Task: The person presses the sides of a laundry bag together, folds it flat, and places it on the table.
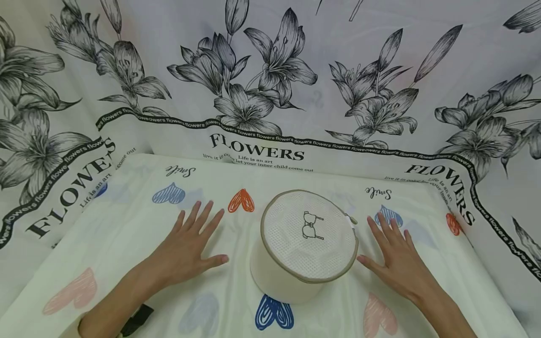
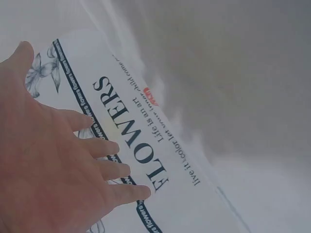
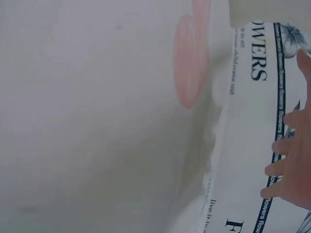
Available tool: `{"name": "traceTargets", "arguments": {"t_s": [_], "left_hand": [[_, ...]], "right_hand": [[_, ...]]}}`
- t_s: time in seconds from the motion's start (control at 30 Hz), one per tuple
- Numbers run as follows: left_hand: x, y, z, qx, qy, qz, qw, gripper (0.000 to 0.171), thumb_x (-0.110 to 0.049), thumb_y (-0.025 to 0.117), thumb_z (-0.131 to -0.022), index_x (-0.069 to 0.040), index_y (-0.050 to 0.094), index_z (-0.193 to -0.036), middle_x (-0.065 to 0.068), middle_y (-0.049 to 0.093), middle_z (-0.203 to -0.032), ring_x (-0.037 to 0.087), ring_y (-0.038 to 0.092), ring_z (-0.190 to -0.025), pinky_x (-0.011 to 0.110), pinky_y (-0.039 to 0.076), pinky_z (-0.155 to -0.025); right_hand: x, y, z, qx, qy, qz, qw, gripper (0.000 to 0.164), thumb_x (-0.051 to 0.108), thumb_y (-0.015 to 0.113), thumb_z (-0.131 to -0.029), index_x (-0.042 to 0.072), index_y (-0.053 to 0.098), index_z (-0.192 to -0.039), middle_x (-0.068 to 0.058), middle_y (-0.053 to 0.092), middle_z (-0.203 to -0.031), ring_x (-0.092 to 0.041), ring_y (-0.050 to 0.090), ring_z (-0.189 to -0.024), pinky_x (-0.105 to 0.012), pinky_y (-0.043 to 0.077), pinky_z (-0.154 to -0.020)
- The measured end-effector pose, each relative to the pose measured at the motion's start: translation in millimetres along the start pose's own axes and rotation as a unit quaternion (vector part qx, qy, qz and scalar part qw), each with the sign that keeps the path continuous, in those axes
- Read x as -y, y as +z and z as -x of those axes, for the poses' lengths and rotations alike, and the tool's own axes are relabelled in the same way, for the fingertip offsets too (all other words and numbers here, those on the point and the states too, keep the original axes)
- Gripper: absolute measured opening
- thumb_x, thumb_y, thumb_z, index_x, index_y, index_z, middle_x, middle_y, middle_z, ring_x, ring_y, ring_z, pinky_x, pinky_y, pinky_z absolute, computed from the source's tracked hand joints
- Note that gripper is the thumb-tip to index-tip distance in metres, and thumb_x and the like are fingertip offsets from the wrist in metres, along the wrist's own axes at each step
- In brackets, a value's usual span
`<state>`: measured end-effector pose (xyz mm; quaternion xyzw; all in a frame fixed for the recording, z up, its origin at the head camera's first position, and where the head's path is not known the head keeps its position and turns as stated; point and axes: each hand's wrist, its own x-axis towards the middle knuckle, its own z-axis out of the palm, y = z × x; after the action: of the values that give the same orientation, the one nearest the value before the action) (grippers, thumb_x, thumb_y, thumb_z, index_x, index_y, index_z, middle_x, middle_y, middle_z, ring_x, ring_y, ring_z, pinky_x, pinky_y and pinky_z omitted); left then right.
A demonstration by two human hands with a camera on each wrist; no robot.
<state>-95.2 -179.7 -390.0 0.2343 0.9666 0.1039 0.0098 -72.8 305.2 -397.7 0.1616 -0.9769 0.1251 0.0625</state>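
Observation:
A round cream fabric case (image 1: pixel 287 277) stands upright on the heart-print cloth, between the two hands. Its white mesh lid (image 1: pixel 291 239) bears a glasses outline and is edged by a tan zipper, with the zipper pull (image 1: pixel 351 219) at the right side. To the left of the case, my left hand (image 1: pixel 183 253) is spread palm down with nothing in it. My right hand (image 1: pixel 395 265) is likewise spread at the right, its thumb tip close to the lid's edge. Both wrist views show straight, separated fingers, with the left palm (image 2: pixel 53 170) facing that camera.
A pale cloth (image 1: pixel 228 281) printed with hearts covers the table. Behind and at both sides hangs a white curtain (image 1: pixel 321 108) with black lilies and the word FLOWERS. A dark strap (image 1: pixel 137 319) shows by the left forearm.

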Motion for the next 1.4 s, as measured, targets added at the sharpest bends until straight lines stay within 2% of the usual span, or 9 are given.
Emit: {"name": "traceTargets", "arguments": {"t_s": [0.23,0.4,0.63,0.8,0.9,1.07,1.2,1.27,1.4], "left_hand": [[-6.6,-7.0,-2.5,0.0,0.013,0.007,0.9999,0.101,-0.077,0.049,-0.086,-0.022,0.01,-0.161,0.006,-0.004,-0.167,0.033,-0.01,-0.151,0.061,0.005,-0.118],[-10.9,-11.9,-3.9,0.003,0.018,0.02,0.9996,0.101,-0.076,0.051,-0.086,-0.022,0.011,-0.161,0.005,-0.003,-0.167,0.033,-0.008,-0.152,0.061,0.007,-0.118],[-16.6,-20.4,-4.8,0.01,0.027,0.04,0.9988,0.103,-0.081,0.045,-0.084,-0.03,-0.002,-0.16,0.003,-0.003,-0.167,0.031,0.003,-0.152,0.054,0.019,-0.119],[-22.8,-26.1,-8.8,-0.008,0.045,0.044,0.998,0.108,-0.085,0.046,-0.08,-0.032,-0.003,-0.16,0.002,0.004,-0.167,0.03,0.012,-0.152,0.053,0.026,-0.117],[-25.3,-28.5,-10.9,-0.023,0.056,0.039,0.9974,0.109,-0.085,0.046,-0.079,-0.029,0.001,-0.161,0.002,0.008,-0.167,0.029,0.015,-0.151,0.053,0.031,-0.114],[-28.5,-31.1,-14.1,-0.053,0.081,0.048,0.9942,0.106,-0.081,0.051,-0.081,-0.03,0.002,-0.161,-0.001,0.014,-0.166,0.026,0.022,-0.15,0.055,0.037,-0.11],[-32.4,-32.1,-14.3,-0.066,0.085,0.082,0.9908,0.104,-0.076,0.056,-0.081,-0.032,0.006,-0.161,0.0,0.021,-0.164,0.027,0.032,-0.145,0.055,0.04,-0.108],[-35.4,-32.8,-13.9,-0.068,0.078,0.102,0.9894,0.103,-0.076,0.057,-0.081,-0.033,0.009,-0.16,0.0,0.027,-0.162,0.027,0.036,-0.143,0.054,0.041,-0.107],[-43.0,-34.8,-14.2,-0.079,0.075,0.134,0.985,0.096,-0.075,0.059,-0.08,-0.037,0.017,-0.159,-0.006,0.035,-0.156,0.02,0.038,-0.141,0.049,0.043,-0.107]], "right_hand": [[8,-13,-4,-0.011,-0.024,0.0,1.0,0.09,0.047,0.064,-0.094,0.02,0.01,-0.161,-0.01,0.004,-0.166,-0.031,-0.002,-0.152,-0.049,-0.009,-0.12],[12,-18,-6,-0.008,-0.026,-0.012,1.0,0.089,0.045,0.064,-0.095,0.02,0.009,-0.161,-0.009,0.005,-0.166,-0.033,0.0,-0.152,-0.047,-0.007,-0.121],[16,-30,-7,-0.022,-0.033,-0.041,0.998,0.085,0.037,0.065,-0.095,0.021,0.013,-0.161,-0.006,0.01,-0.166,-0.034,0.008,-0.152,-0.037,0.0,-0.123],[19,-36,-8,-0.056,-0.051,-0.054,0.996,0.083,0.03,0.068,-0.094,0.022,0.019,-0.16,-0.001,0.018,-0.165,-0.023,0.017,-0.151,-0.025,0.01,-0.12],[22,-38,-8,-0.064,-0.048,-0.062,0.995,0.082,0.029,0.068,-0.094,0.024,0.021,-0.16,0.002,0.022,-0.164,-0.015,0.02,-0.149,-0.028,0.024,-0.115],[28,-41,-11,-0.066,-0.036,-0.097,0.992,0.075,0.023,0.065,-0.096,0.027,0.024,-0.159,0.002,0.031,-0.161,-0.014,0.028,-0.146,-0.025,0.029,-0.111],[37,-43,-14,-0.058,-0.02,-0.169,0.984,0.066,0.014,0.056,-0.101,0.032,0.027,-0.157,0.004,0.04,-0.155,-0.015,0.044,-0.134,-0.016,0.034,-0.102],[42,-44,-16,-0.057,-0.022,-0.214,0.975,0.061,0.01,0.051,-0.103,0.032,0.03,-0.156,0.004,0.044,-0.152,-0.013,0.052,-0.126,-0.016,0.04,-0.094],[50,-46,-21,-0.047,-0.034,-0.297,0.953,0.057,0.004,0.049,-0.103,0.028,0.035,-0.154,0.002,0.048,-0.148,-0.01,0.059,-0.117,-0.015,0.047,-0.09]]}}
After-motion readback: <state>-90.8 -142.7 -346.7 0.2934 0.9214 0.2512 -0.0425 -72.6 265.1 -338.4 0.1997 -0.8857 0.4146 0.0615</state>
